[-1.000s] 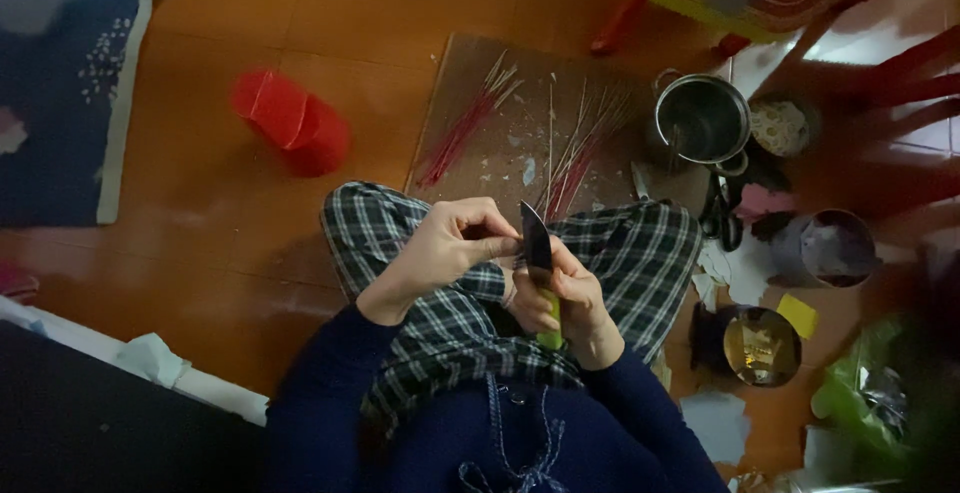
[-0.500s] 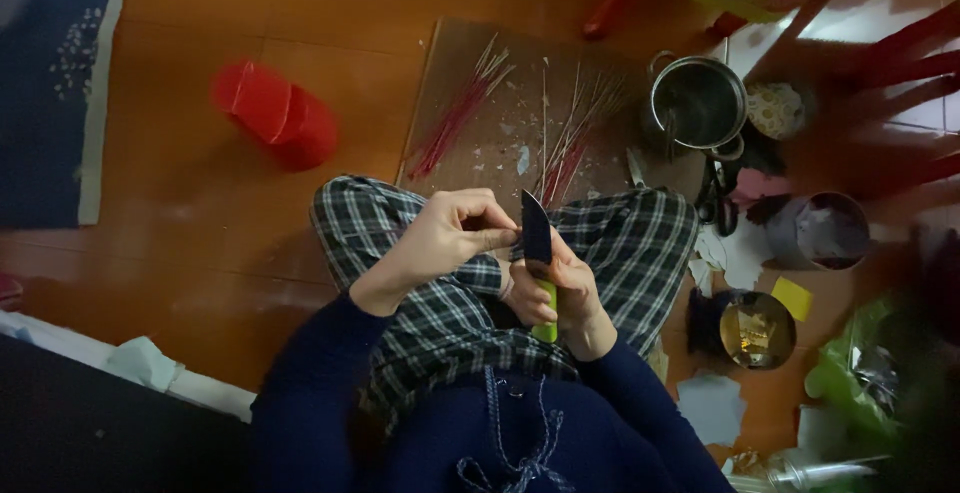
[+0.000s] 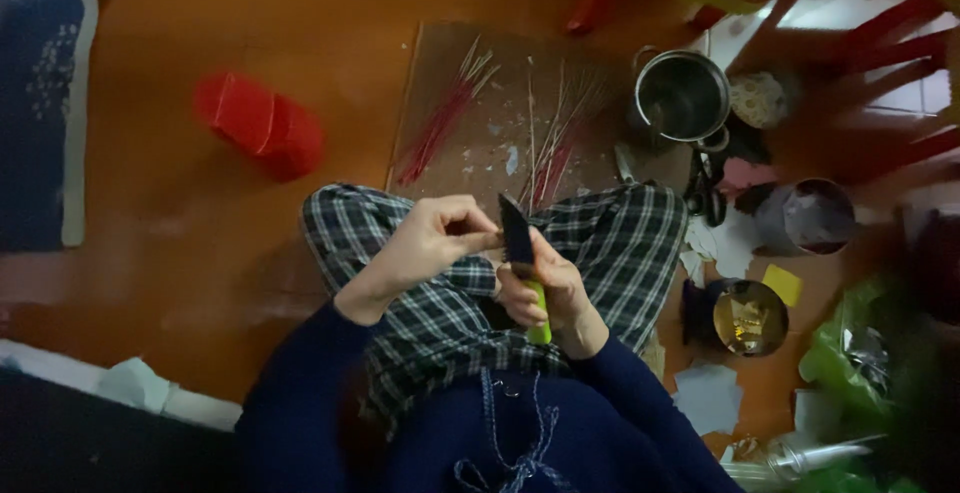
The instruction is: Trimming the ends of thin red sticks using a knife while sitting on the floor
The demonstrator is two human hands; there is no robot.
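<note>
Right hand (image 3: 548, 288) fingers grip a green-handled knife (image 3: 522, 253), blade upright; left hand (image 3: 430, 243) fingers pinch beside its edge.

— What colour is that knife (image 3: 520, 253) in the right hand (image 3: 548, 288)?

— Dark blade, bright yellow-green handle. Under both hands, the trousers (image 3: 610, 243) are checked in dark green and white, and the sleeves (image 3: 300, 393) are navy.

— And beyond the left hand (image 3: 425, 243)?

— A brown cardboard sheet (image 3: 500, 103) flecked with pale spots, carrying sticks (image 3: 440, 123) that are red at one end and pale at the other. Far off to that hand's left sits a red plastic thing (image 3: 258, 125) on the orange-brown floor (image 3: 200, 223).

— To the right of the knife hand?

— A silvery steel pot (image 3: 683, 95), a yellow paper square (image 3: 782, 284), a green plastic bag (image 3: 850, 353).
</note>
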